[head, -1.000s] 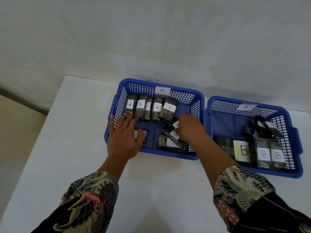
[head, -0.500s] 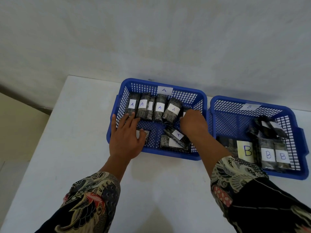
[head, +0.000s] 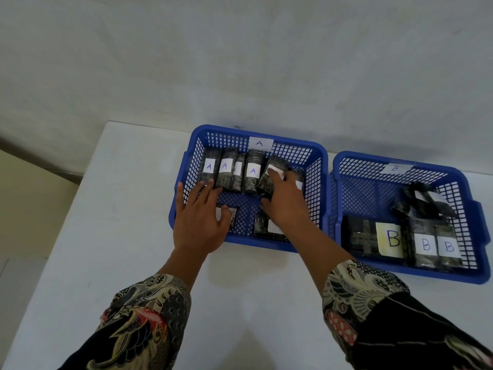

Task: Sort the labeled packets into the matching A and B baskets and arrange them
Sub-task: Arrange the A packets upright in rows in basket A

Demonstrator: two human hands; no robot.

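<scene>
head view shows us two blue baskets side by side on a white desk (head: 80, 236), and we see the a basket (head: 194, 145) on the left with its paper tag on the far wall, the b basket (head: 474, 276) just beside it on the right. along the far side of the a basket stands a row of dark packets (head: 226, 172) with white a labels, packed against each other. our left hand (head: 198, 222) lies flat over the near left rim, its fingers (head: 205, 189) straight and slightly spread, tips touching the near end of the leftmost packets, thumb resting near a small packet (head: 232, 213) on the basket floor. our right hand (head: 286, 206) reaches into the a basket at the right end of the row, fingers curled over the tilted end packet (head: 272, 169); we cannot tell whether they pinch it or only press on it. another packet (head: 262, 225) lies flat by the near wall, partly under that wrist. in the b basket, b packets (head: 426, 244) stand along the near wall, with a loose dark heap (head: 421, 204) behind them.
</scene>
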